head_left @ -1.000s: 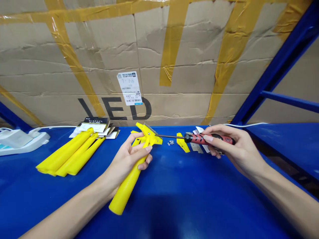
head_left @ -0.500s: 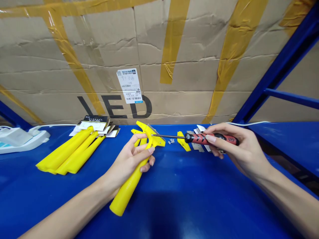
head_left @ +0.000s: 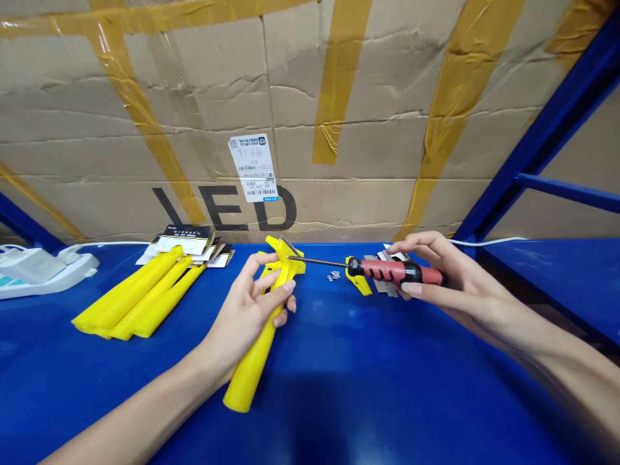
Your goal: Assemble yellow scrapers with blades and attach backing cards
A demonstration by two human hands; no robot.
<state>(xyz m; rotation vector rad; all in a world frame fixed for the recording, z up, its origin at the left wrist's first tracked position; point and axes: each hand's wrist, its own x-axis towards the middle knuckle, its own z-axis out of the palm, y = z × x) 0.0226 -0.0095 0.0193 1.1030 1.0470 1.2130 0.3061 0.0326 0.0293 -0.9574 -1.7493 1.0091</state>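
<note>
My left hand [head_left: 254,307] is wrapped round the handle of a yellow scraper [head_left: 249,378], which leans with its head up and away from me. A metal blade edge shows at the head. In my right hand [head_left: 477,290] is a red and black screwdriver [head_left: 382,270], held level by the handle between thumb and fingers, the index finger lifted off. The shaft points left and its tip meets the scraper head. Several small screws [head_left: 334,276] lie on the blue surface below the shaft. Beyond them are a yellow plastic piece [head_left: 359,281] and flat grey metal pieces [head_left: 386,287], partly hidden by the screwdriver.
Several yellow scraper handles [head_left: 138,300] with black-and-white cards [head_left: 186,240] lie at the left. A white power strip [head_left: 72,274] sits at the far left edge. Behind the blue table [head_left: 339,387] stands a big taped carton [head_left: 382,148]; blue metal posts [head_left: 537,129] rise at the right.
The scraper's head has turned and shifted slightly left. My right hand has moved its grip on the screwdriver, fingers looser, and the handle has rotated; the tip stays at the head.
</note>
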